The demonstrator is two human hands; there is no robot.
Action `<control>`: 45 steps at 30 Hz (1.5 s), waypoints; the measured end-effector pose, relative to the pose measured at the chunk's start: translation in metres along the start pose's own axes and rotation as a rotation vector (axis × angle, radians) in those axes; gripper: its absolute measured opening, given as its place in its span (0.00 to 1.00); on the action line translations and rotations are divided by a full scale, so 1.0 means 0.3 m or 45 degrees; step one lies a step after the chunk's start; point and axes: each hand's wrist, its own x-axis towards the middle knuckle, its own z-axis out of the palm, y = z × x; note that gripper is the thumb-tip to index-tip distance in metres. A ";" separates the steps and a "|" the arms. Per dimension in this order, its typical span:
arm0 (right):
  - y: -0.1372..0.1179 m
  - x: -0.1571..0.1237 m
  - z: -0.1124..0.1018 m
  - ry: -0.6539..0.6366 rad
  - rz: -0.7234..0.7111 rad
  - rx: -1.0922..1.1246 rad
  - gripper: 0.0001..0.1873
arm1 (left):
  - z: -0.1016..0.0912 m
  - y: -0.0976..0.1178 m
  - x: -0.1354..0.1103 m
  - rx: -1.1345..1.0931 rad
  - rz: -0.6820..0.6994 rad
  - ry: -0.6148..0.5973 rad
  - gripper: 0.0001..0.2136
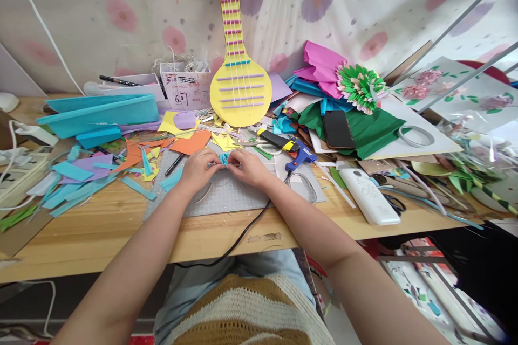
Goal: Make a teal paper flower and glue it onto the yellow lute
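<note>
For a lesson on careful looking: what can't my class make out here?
Head view: blue piece, full shape hidden by left hand and right hand.
Head view: yellow instrument, top cut off by the upper edge.
Head view: white box, some writing too small and blurred.

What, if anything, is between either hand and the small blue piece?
Nothing visible. The left hand and right hand both have fingertips on the small blue piece, over the grey mat. The black-and-yellow cutter and blue glue gun lie off to the right, not between.
</note>
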 end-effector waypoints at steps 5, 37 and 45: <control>0.002 -0.004 0.009 -0.004 0.012 -0.028 0.04 | -0.002 -0.005 0.001 0.073 0.027 -0.023 0.08; 0.012 -0.005 0.016 -0.011 -0.047 -0.089 0.02 | 0.005 -0.004 -0.003 0.155 0.051 -0.042 0.08; 0.007 -0.003 0.007 -0.049 -0.027 -0.063 0.02 | 0.003 0.015 -0.002 0.132 -0.009 0.002 0.04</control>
